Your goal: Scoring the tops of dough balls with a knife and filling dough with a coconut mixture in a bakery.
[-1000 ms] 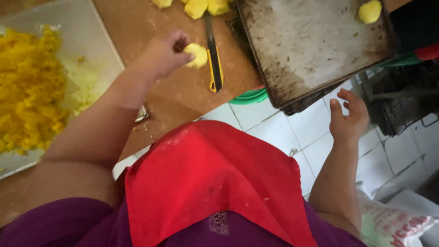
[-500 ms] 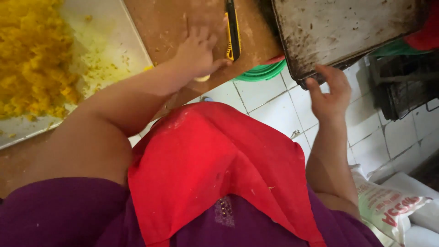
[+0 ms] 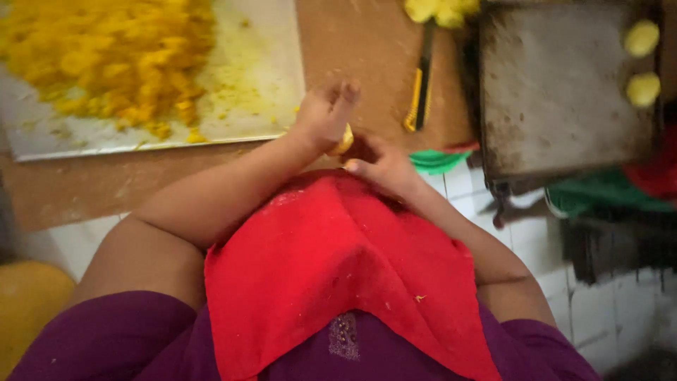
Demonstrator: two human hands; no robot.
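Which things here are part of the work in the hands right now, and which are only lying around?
In hand:
- yellow piece, in the grip of the left hand, with the right hand meeting it
- pile of yellow shreds on the white board
- more yellow pieces on the wooden table

Lying about:
- yellow utility knife
- metal tray with two yellow lumps
- green plates

white tray (image 3: pixel 261 77) | heap of yellow shreds (image 3: pixel 106 56) lying on it | yellow-black utility knife (image 3: pixel 421 88) on the brown tabletop (image 3: pixel 374 49) right of tray | worn metal tray (image 3: pixel 564 92) further right, two yellow pieces (image 3: pixel 642 63) at its far edge | red cloth (image 3: pixel 338 268) below tray
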